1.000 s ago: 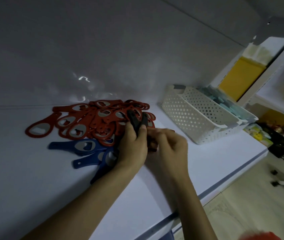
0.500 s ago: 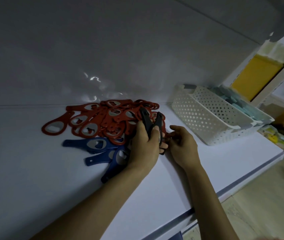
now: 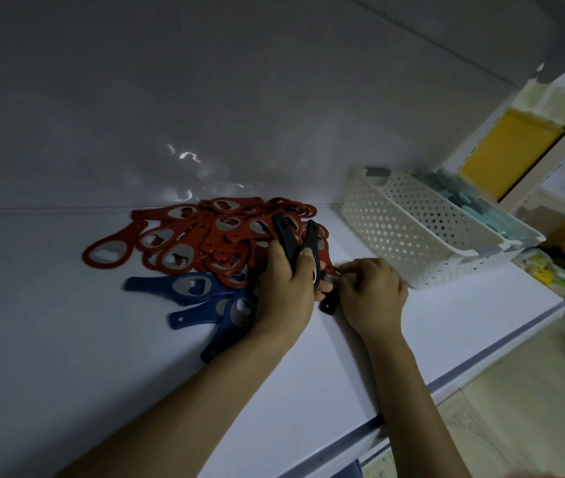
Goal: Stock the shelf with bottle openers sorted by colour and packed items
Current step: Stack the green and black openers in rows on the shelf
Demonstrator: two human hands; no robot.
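A heap of red bottle openers (image 3: 205, 238) lies on the white shelf (image 3: 50, 339) near the back wall. Three blue openers (image 3: 188, 288) lie in front of the heap. My left hand (image 3: 284, 291) grips two black openers (image 3: 291, 243) whose handles stick up in a V above my fingers. My right hand (image 3: 370, 294) sits just right of it, fingers curled, pinching at a black opener (image 3: 328, 305) that lies on the shelf between the two hands.
A white perforated basket (image 3: 412, 236) with pale blue packed items stands on the shelf to the right. The shelf's front edge (image 3: 446, 381) runs diagonally at lower right, with floor beyond. Yellow packets fill another shelf unit (image 3: 502, 150) at far right.
Both hands stayed over the right end of the pile. My right hand slid closer to the left hand and now pinches at the black opener on the shelf.
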